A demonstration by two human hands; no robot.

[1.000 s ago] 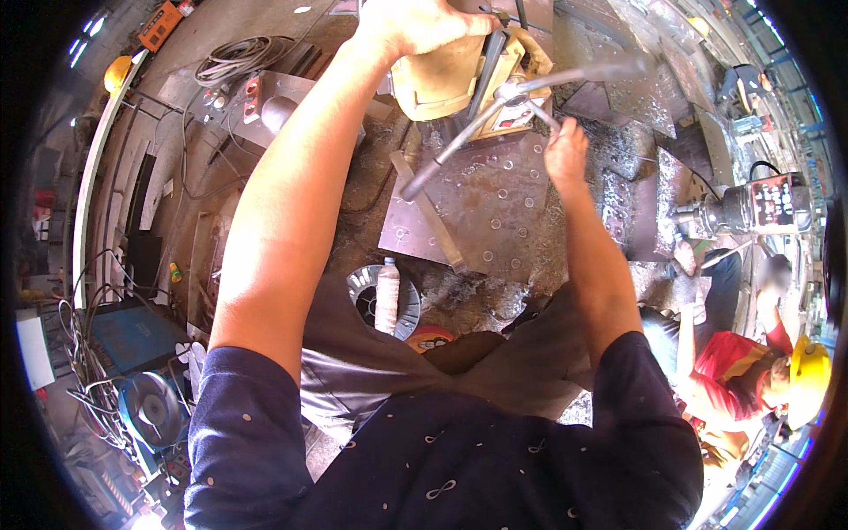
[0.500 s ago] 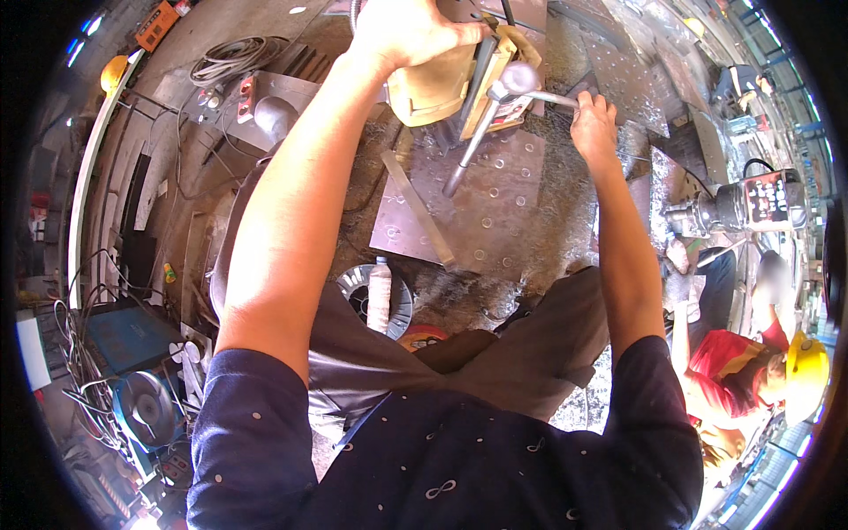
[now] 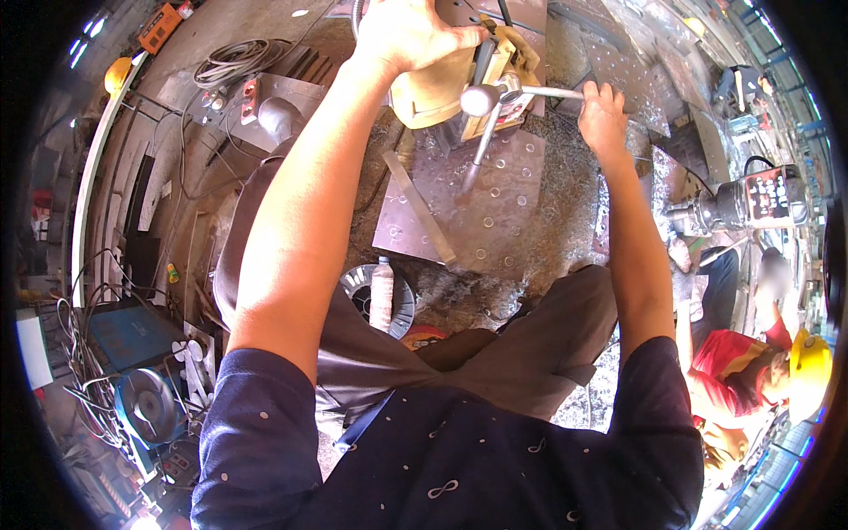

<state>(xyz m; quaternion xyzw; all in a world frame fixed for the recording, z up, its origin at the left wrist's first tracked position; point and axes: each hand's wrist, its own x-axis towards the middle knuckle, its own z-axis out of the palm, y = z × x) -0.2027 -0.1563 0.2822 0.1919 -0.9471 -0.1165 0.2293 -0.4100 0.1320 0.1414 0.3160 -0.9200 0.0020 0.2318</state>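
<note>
A yellow magnetic drill [image 3: 433, 93] stands at the top of the view, over a steel plate [image 3: 459, 208] marked with several rings or holes. My left hand [image 3: 408, 35] lies over the drill's top with its thumb stretched across; the fingertips run out of sight at the upper edge. Beside the drill is its spoked feed handle [image 3: 511, 88], one spoke with a round knob pointing toward me and another slanting down. My right hand [image 3: 604, 117] is closed around the end of the spoke that points right. The drill's cutting tip is hidden.
A flat metal bar [image 3: 420, 208] lies across the plate. Near my legs, a bottle [image 3: 381, 296] stands by a black spool [image 3: 404, 300]. Another machine [image 3: 751, 201] is at right, near a person in a yellow helmet [image 3: 809, 375]. Cable coils [image 3: 237, 64] lie at upper left.
The feed handle has turned: its round knob has swung left and down, and the lower spoke has shifted. My right hand has moved slightly right and up with its spoke; my left stays on the drill.
</note>
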